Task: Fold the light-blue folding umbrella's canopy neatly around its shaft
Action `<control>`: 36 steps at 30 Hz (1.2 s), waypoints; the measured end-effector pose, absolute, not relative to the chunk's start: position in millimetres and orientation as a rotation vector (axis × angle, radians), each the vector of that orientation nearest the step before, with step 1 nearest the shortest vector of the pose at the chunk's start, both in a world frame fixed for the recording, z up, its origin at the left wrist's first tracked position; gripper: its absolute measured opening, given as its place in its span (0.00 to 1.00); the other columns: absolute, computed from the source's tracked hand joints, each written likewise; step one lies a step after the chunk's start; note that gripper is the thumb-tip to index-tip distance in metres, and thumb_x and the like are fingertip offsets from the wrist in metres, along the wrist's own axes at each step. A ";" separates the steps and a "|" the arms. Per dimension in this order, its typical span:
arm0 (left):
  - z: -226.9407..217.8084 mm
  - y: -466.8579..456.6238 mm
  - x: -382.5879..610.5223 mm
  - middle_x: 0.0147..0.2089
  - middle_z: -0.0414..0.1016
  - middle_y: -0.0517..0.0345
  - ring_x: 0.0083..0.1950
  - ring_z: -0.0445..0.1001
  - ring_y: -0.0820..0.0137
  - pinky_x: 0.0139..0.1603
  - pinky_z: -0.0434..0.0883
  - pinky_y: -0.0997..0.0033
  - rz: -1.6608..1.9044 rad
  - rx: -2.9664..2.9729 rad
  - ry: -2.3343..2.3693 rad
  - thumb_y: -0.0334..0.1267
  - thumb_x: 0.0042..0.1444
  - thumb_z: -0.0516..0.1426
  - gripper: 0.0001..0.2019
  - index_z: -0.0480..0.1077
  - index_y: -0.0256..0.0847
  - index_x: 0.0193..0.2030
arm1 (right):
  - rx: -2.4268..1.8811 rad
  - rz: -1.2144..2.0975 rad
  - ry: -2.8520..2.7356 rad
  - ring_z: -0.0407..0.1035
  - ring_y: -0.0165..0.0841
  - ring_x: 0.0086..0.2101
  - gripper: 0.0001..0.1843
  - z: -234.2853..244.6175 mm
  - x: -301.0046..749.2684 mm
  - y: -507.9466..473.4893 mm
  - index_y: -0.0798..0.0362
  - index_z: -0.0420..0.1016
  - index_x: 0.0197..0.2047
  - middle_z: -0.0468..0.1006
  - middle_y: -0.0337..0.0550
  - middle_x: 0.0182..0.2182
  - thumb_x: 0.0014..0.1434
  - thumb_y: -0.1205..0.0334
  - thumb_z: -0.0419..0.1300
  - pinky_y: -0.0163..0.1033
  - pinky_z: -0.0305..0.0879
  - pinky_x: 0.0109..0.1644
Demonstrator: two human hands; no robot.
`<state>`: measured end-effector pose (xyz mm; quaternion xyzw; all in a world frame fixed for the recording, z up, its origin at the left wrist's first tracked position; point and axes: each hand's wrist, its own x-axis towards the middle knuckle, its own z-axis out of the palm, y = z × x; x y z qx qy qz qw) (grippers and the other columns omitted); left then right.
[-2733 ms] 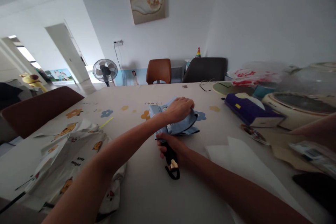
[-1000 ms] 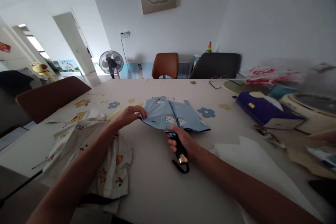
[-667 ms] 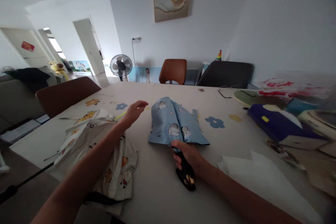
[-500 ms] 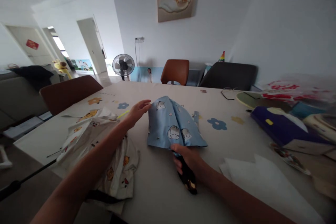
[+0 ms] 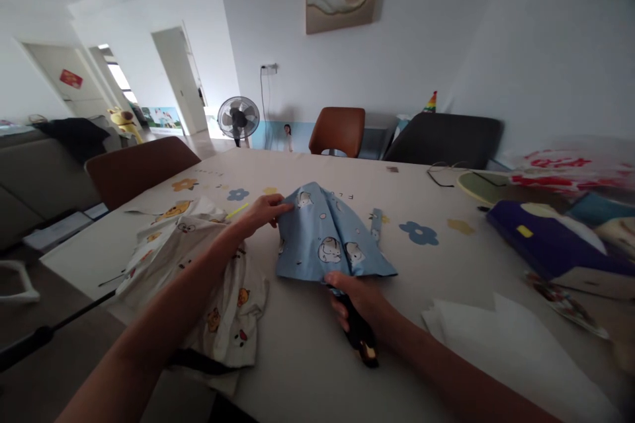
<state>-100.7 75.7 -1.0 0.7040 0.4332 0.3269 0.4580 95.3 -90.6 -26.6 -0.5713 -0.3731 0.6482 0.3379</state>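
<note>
Since a moment ago, my left hand has moved in to touch the umbrella, pinching or not I cannot tell; my right hand grips its handle over the tabletop; canopy looks collapsed but loose, strap unfastened

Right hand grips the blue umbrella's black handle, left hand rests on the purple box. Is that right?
Not quite: the left hand is not on the purple box. The head view shows it at the left edge of the blue umbrella; the right hand does grip the black handle.
</note>
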 end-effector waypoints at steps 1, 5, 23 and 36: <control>-1.0 76.4 -102.3 0.23 0.64 0.60 0.26 0.66 0.74 0.23 0.64 0.75 0.761 1.727 1.035 0.50 0.45 0.59 0.16 0.68 0.37 0.26 | -1.488 1.683 -0.974 0.56 0.25 0.09 0.14 -25.5 95.3 -91.0 0.52 0.59 0.21 0.60 0.32 0.09 0.54 0.55 0.52 0.31 0.53 0.14; -1.2 79.7 -107.8 0.25 0.65 0.60 0.28 0.65 0.74 0.27 0.64 0.75 0.726 1.616 0.968 0.51 0.45 0.59 0.17 0.68 0.36 0.26 | -1.429 1.723 -0.976 0.55 0.24 0.09 0.16 -25.0 97.2 -89.8 0.52 0.58 0.19 0.59 0.31 0.09 0.53 0.55 0.53 0.30 0.53 0.14; 13.5 46.0 -75.4 0.36 0.69 0.56 0.36 0.68 0.71 0.40 0.67 0.67 1.577 1.789 1.431 0.30 0.47 0.55 0.08 0.64 0.39 0.36 | -1.475 1.671 -0.861 0.56 0.27 0.09 0.17 -32.3 95.9 -83.9 0.52 0.60 0.20 0.61 0.33 0.08 0.53 0.51 0.56 0.32 0.55 0.12; -20.4 -7.1 8.5 0.69 0.39 0.39 0.70 0.37 0.58 0.66 0.45 0.57 1.223 1.726 1.283 0.36 0.52 0.52 0.33 0.45 0.34 0.64 | -1.594 1.446 -1.099 0.61 0.29 0.10 0.20 -27.9 85.1 -90.3 0.53 0.62 0.13 0.64 0.40 0.08 0.54 0.58 0.55 0.34 0.59 0.13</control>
